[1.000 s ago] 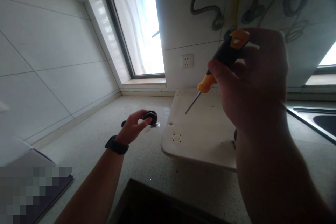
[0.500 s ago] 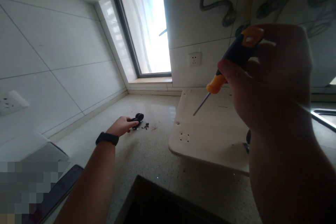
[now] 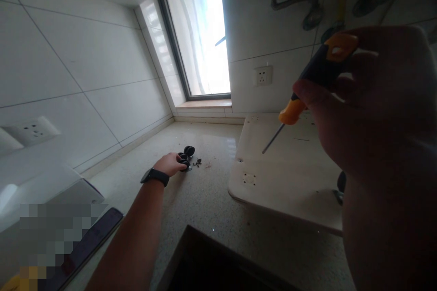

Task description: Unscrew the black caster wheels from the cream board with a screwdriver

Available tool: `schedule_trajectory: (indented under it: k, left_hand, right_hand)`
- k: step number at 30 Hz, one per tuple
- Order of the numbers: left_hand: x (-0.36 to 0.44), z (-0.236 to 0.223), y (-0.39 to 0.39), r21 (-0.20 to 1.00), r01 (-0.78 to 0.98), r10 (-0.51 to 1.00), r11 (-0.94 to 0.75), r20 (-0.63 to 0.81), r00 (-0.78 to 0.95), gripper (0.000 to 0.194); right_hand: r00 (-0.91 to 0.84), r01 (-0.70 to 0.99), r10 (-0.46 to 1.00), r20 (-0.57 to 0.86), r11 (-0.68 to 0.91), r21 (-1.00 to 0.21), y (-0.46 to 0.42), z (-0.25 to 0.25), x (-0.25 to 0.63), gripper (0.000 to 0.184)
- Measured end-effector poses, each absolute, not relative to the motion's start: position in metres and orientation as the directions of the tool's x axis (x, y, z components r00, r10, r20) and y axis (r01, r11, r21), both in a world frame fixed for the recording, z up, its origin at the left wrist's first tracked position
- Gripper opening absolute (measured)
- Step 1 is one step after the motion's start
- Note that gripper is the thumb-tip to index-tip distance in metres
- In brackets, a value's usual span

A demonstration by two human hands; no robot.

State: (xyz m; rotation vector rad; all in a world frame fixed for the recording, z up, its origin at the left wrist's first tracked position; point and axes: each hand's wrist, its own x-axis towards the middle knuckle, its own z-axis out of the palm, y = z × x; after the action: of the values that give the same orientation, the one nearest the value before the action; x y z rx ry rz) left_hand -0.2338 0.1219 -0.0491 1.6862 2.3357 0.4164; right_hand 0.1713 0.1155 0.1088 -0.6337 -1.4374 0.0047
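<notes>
My left hand (image 3: 167, 163), wearing a dark watch, is closed on a black caster (image 3: 185, 165) at the countertop. Just behind it sits another black caster (image 3: 189, 150), and a small heap of dark screws (image 3: 198, 162) lies to the right. My right hand (image 3: 368, 95) is wrapped round the handle of a yellow-and-black screwdriver (image 3: 314, 70), raised with its shaft slanting down to the left. In this view the tip overlaps a pale board (image 3: 280, 177) with groups of screw holes. A dark caster (image 3: 340, 182) on the board is partly hidden by my right forearm.
A dark sink-like opening (image 3: 218, 263) is at the front edge of the countertop (image 3: 201, 200). At lower left lie a phone-like dark slab (image 3: 94, 243) and a white box (image 3: 83, 193). Wall sockets (image 3: 262, 75), a window (image 3: 201, 32) and hoses (image 3: 290, 2) are behind.
The view has turned a little left, so the scene sits further right. My left fingers remain at the casters, which look slightly further apart. My right hand keeps the screwdriver raised.
</notes>
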Motion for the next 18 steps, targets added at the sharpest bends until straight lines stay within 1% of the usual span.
schedule_trajectory:
  k: [3,9,12,15,18]
  left_hand:
    - [-0.236,-0.051,0.123,0.323,0.898,0.947,0.3,0.01,-0.32,0.028]
    - [-0.239,-0.058,0.126,0.284,0.894,0.925,0.346,0.055,-0.375,0.031]
    - [-0.239,-0.058,0.122,0.269,0.886,0.907,0.378,0.081,-0.412,0.032]
    - [-0.236,-0.05,0.118,0.265,0.886,0.898,0.382,0.121,-0.423,0.042]
    - [-0.218,-0.034,0.116,0.272,0.905,0.895,0.326,0.22,-0.388,0.05]
  right_hand:
    - [0.164,0.356,0.391,0.906,0.833,-0.424,0.115,0.109,0.171,0.055]
    - [0.143,0.335,0.34,0.93,0.867,-0.368,0.117,0.108,0.17,0.055]
    - [0.133,0.339,0.351,0.927,0.863,-0.375,0.118,0.107,0.171,0.055]
    - [0.137,0.332,0.37,0.919,0.857,-0.394,0.116,0.107,0.171,0.055]
    - [0.155,0.35,0.365,0.918,0.849,-0.397,0.111,0.109,0.171,0.055]
